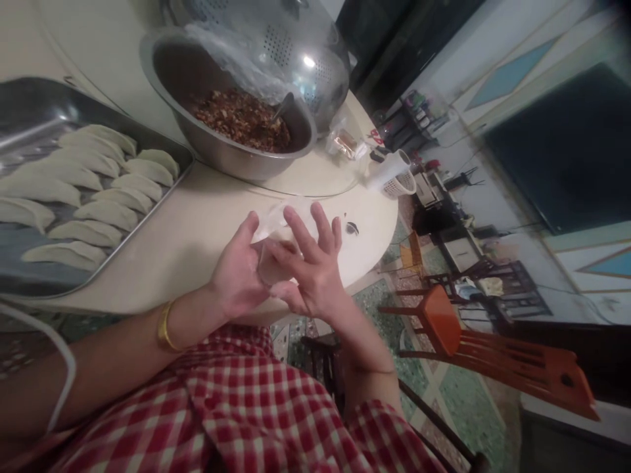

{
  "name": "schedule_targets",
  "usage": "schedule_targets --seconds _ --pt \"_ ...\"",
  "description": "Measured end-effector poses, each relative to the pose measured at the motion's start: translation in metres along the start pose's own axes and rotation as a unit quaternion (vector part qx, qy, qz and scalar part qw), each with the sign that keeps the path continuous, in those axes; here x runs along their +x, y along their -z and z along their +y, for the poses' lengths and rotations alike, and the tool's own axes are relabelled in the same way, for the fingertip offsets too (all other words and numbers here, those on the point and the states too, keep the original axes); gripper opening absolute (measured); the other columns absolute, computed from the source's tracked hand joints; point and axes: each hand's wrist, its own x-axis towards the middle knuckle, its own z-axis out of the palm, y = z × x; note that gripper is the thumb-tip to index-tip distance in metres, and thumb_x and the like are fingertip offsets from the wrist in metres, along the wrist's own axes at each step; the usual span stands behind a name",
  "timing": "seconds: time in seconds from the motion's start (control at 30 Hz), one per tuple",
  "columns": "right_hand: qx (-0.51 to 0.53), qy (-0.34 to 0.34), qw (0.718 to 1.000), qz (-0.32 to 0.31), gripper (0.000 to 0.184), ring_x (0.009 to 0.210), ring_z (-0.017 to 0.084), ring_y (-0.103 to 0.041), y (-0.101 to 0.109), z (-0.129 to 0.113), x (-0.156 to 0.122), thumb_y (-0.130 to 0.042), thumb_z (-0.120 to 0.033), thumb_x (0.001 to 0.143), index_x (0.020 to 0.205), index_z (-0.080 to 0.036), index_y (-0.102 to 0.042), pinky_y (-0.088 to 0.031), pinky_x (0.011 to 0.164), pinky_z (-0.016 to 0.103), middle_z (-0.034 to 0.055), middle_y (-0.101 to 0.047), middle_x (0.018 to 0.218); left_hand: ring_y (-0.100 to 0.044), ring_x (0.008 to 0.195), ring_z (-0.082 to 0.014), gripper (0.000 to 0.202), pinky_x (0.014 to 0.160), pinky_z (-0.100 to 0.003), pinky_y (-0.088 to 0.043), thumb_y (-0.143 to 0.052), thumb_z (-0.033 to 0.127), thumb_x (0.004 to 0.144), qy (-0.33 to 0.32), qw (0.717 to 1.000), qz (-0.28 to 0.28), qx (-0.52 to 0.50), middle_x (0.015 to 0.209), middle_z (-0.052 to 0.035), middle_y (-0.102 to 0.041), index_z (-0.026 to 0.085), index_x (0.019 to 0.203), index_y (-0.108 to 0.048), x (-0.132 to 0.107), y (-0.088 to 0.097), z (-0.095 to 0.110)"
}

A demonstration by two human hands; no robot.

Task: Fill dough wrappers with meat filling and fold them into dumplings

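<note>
In front of my body, above the table edge, my left hand (239, 272) supports a pale dumpling wrapper (271, 264), its thumb raised and its other fingers mostly hidden. My right hand (315, 263) reaches over from the other side. Its thumb and index finger are on the wrapper, while the remaining fingers spread outward. Whether filling lies inside the wrapper is hidden. Beyond both hands is a steel bowl (236, 164) of dark reddish minced filling (241, 121), with a utensil handle (283, 105) sticking up. Several folded dumplings (106, 215) lie in rows on a metal tray (142, 246) at left.
A perforated steel colander (315, 59) stands behind the bowl, and clear plastic (236, 59) drapes over the bowl's rim. Further right on the table (197, 197) are a plastic packet (345, 144) and a white basket (399, 184). An orange chair (441, 322) stands on the floor at right.
</note>
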Motion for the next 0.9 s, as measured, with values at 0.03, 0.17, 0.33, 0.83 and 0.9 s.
schedule_targets --seconds 0.03,0.17,0.33,0.83,0.9 --pt "-0.013 0.0 1.0 0.013 0.066 0.157 0.037 -0.012 -0.002 -0.004 0.0 -0.049 -0.076 0.087 0.125 -0.025 -0.068 -0.004 0.126 0.061 0.0069 -0.051 0.152 -0.063 0.122 -0.0277 0.069 0.109 -0.039 -0.044 -0.024 0.062 0.103 0.007 1.0 0.007 -0.003 0.116 -0.0089 -0.074 0.013 0.146 -0.045 -0.001 -0.002 0.001" --pt "-0.032 0.015 0.998 0.043 0.068 0.157 0.035 -0.013 -0.006 -0.02 -0.002 -0.048 -0.075 0.088 0.123 -0.019 -0.068 -0.001 0.128 0.056 0.0105 -0.056 0.148 -0.061 0.127 -0.0291 0.07 0.109 -0.044 -0.046 -0.026 0.067 0.099 0.001 0.998 0.058 -0.025 0.122 -0.0095 -0.072 0.019 0.145 -0.048 -0.002 -0.008 0.003" --pt "-0.024 0.014 0.997 0.07 0.067 0.157 0.031 -0.016 -0.002 -0.03 -0.008 -0.036 -0.072 0.094 0.124 -0.021 -0.067 -0.002 0.13 0.052 0.0083 -0.062 0.14 -0.062 0.125 -0.0296 0.065 0.11 -0.042 -0.046 -0.038 0.067 0.097 -0.04 0.996 0.082 -0.002 0.111 -0.006 -0.076 0.022 0.139 -0.056 -0.002 -0.003 0.006" --pt "0.009 -0.015 0.996 0.09 0.061 0.158 0.03 -0.013 -0.012 -0.024 -0.044 -0.037 -0.071 0.093 0.128 -0.031 -0.066 -0.013 0.128 0.054 0.0073 -0.06 0.138 -0.06 0.129 -0.0262 0.07 0.113 -0.041 -0.043 -0.026 0.065 0.101 -0.068 0.988 0.137 -0.023 0.118 -0.0103 -0.073 0.014 0.145 -0.047 -0.003 -0.013 0.015" --pt "0.001 -0.024 0.995 0.094 0.065 0.158 0.032 -0.015 -0.011 -0.021 -0.045 -0.041 -0.075 0.09 0.132 -0.032 -0.064 -0.016 0.127 0.056 0.0081 -0.058 0.141 -0.057 0.132 -0.0253 0.069 0.114 -0.039 -0.041 -0.03 0.064 0.101 -0.06 0.991 0.118 -0.016 0.123 -0.0104 -0.072 0.014 0.146 -0.046 -0.003 -0.011 0.014"
